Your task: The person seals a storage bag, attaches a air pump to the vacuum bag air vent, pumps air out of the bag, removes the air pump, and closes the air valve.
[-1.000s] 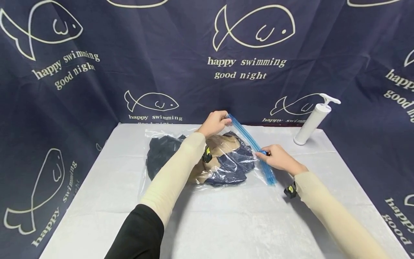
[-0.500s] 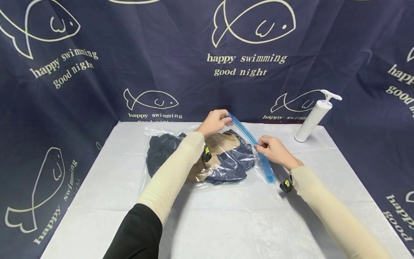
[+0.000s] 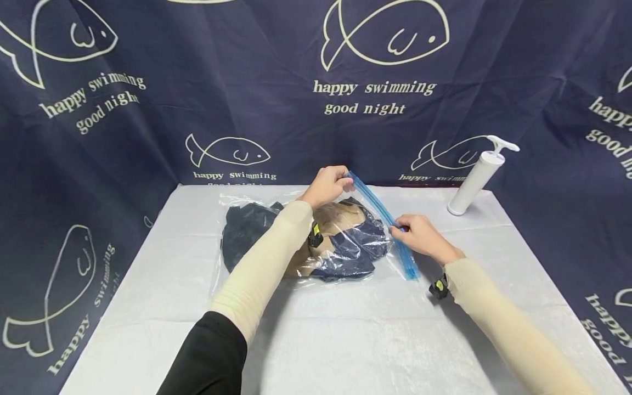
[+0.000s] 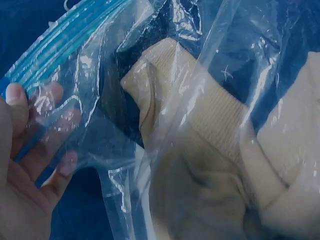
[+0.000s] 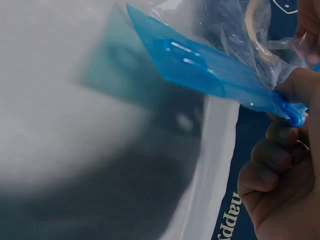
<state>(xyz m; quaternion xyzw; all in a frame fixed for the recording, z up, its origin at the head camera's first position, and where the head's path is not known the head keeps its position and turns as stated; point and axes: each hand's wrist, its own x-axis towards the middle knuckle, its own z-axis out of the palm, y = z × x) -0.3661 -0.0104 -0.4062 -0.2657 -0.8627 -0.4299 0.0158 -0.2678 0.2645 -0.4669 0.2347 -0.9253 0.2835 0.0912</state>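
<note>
Clear bag (image 3: 340, 236), clothes (image 3: 355, 255) inside, lies on the white table (image 3: 345, 340). Left hand (image 3: 326, 186) pinches the blue seal (image 3: 375, 201) at its far end; right hand (image 3: 421, 236), fingers curled, pinches it about midway. Pump (image 3: 475, 184) stands near the far right corner.

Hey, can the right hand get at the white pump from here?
Probably yes: the white pump is beyond the right hand, nothing visible between them, though that hand would first need to release the blue strip.
</note>
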